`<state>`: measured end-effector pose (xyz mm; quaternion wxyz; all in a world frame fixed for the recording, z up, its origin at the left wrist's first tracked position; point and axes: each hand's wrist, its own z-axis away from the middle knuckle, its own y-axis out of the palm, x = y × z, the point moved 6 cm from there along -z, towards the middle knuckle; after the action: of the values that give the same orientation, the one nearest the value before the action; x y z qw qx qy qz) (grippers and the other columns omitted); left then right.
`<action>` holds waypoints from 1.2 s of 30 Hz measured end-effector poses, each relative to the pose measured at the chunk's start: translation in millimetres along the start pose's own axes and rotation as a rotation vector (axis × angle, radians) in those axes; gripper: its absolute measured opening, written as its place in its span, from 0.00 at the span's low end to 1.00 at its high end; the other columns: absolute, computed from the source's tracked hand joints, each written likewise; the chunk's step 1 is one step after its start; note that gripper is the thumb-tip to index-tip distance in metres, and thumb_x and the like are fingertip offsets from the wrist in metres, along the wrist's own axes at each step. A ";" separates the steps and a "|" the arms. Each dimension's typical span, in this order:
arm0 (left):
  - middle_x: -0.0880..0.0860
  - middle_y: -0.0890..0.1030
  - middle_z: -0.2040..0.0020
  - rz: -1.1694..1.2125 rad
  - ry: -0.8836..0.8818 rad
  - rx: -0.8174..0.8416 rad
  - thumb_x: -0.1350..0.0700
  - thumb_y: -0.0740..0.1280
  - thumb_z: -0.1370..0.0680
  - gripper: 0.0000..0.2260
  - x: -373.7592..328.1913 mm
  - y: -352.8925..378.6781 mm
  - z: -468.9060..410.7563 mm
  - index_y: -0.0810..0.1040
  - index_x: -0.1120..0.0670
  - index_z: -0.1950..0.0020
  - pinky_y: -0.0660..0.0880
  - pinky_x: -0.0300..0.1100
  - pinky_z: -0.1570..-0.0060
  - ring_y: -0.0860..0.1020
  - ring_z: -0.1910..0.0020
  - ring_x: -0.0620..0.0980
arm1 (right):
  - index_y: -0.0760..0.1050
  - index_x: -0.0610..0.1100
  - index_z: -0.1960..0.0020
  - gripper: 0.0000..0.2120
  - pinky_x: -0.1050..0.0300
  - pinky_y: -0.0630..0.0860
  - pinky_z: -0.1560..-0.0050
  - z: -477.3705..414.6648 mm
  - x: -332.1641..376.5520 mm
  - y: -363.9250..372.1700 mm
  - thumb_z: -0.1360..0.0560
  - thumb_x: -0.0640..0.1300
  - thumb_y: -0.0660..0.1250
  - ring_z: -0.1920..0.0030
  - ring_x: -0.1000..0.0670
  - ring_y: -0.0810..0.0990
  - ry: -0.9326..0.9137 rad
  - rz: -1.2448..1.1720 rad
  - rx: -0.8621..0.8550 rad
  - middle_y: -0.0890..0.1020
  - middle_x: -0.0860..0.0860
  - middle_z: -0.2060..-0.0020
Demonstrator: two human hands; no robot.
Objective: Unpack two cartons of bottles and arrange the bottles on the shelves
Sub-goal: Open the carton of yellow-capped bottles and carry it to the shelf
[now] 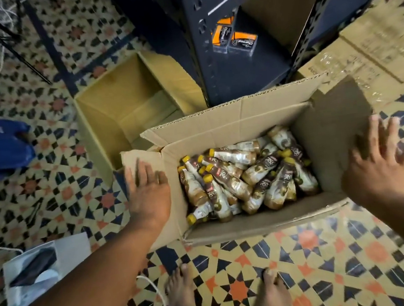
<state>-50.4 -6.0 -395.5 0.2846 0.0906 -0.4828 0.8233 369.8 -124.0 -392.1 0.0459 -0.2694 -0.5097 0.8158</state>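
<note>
An open carton [242,124] stands on the tiled floor in front of me, holding several brown bottles [245,180] with yellow caps lying jumbled on their sides. My left hand [148,195] presses flat on the carton's left flap, fingers straight. My right hand [379,160] is spread open against the right flap, holding nothing. A second carton [127,103], open with nothing visible inside, sits behind it to the left. The dark metal shelves [243,57] rise just behind the cartons.
Two orange-and-black boxes [234,38] stand on the lowest shelf. Flattened cardboard [371,50] lies at the right of the shelving. A blue bag [0,145] sits at the left, a white bag [39,269] and cords at lower left. My bare feet [224,291] stand near the carton.
</note>
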 end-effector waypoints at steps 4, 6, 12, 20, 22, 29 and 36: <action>0.63 0.53 0.21 0.341 -0.096 0.135 0.44 0.65 0.22 0.38 -1.9 36.7 -7.0 0.45 0.50 0.20 0.62 0.60 0.27 0.54 0.23 0.66 | 0.37 0.45 0.17 0.45 0.34 0.36 0.22 -15.9 5.4 32.3 0.21 0.62 0.59 0.20 0.37 0.32 0.034 -0.132 0.206 0.35 0.40 0.19; 0.63 0.46 0.19 0.455 -0.131 0.181 0.40 0.65 0.22 0.44 -12.6 52.4 -12.2 0.38 0.50 0.19 0.69 0.59 0.32 0.51 0.22 0.68 | 0.34 0.46 0.18 0.47 0.38 0.47 0.20 -20.9 13.4 48.7 0.20 0.62 0.61 0.18 0.39 0.40 0.025 -0.307 0.294 0.40 0.41 0.18; 0.58 0.38 0.18 0.548 -0.239 0.011 0.46 0.69 0.22 0.48 -36.3 73.4 -19.9 0.34 0.51 0.19 0.72 0.61 0.34 0.43 0.22 0.71 | 0.43 0.42 0.19 0.38 0.38 0.71 0.35 -30.0 37.0 71.4 0.18 0.50 0.62 0.30 0.32 0.71 0.121 -0.532 0.308 0.62 0.38 0.22; 0.63 0.52 0.22 0.562 -0.422 -0.148 0.44 0.77 0.30 0.48 -18.0 94.7 -7.7 0.50 0.48 0.20 0.67 0.65 0.38 0.57 0.28 0.70 | 0.57 0.48 0.38 0.17 0.42 0.70 0.54 -37.5 25.6 81.5 0.22 0.38 0.60 0.53 0.32 0.76 0.183 -0.642 0.226 0.77 0.31 0.52; 0.63 0.51 0.22 0.595 -0.464 -0.114 0.45 0.77 0.29 0.48 -20.0 97.5 -8.7 0.48 0.44 0.21 0.67 0.66 0.39 0.57 0.28 0.70 | 0.57 0.50 0.39 0.16 0.40 0.73 0.54 -32.0 26.0 79.9 0.22 0.39 0.60 0.56 0.34 0.74 0.174 -0.662 0.217 0.75 0.33 0.55; 0.62 0.50 0.20 0.644 -0.411 -0.110 0.55 0.70 0.23 0.42 -30.8 91.2 -5.4 0.45 0.45 0.20 0.67 0.64 0.35 0.59 0.28 0.68 | 0.64 0.47 0.32 0.19 0.41 0.76 0.56 22.7 7.6 102.8 0.20 0.39 0.64 0.59 0.38 0.74 0.269 -0.780 0.245 0.72 0.44 0.62; 0.61 0.51 0.19 0.647 -0.333 -0.135 0.58 0.68 0.23 0.39 -42.8 88.2 3.0 0.47 0.50 0.18 0.67 0.61 0.30 0.57 0.25 0.66 | 0.59 0.52 0.33 0.19 0.38 0.78 0.54 64.1 -0.6 133.1 0.20 0.43 0.62 0.56 0.31 0.79 0.389 -0.752 0.270 0.80 0.32 0.54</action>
<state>-64.7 -57.6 -477.6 -0.0678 0.0471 -0.5793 0.8109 365.8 -239.3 -484.4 0.4693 -0.2052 -0.4431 0.7357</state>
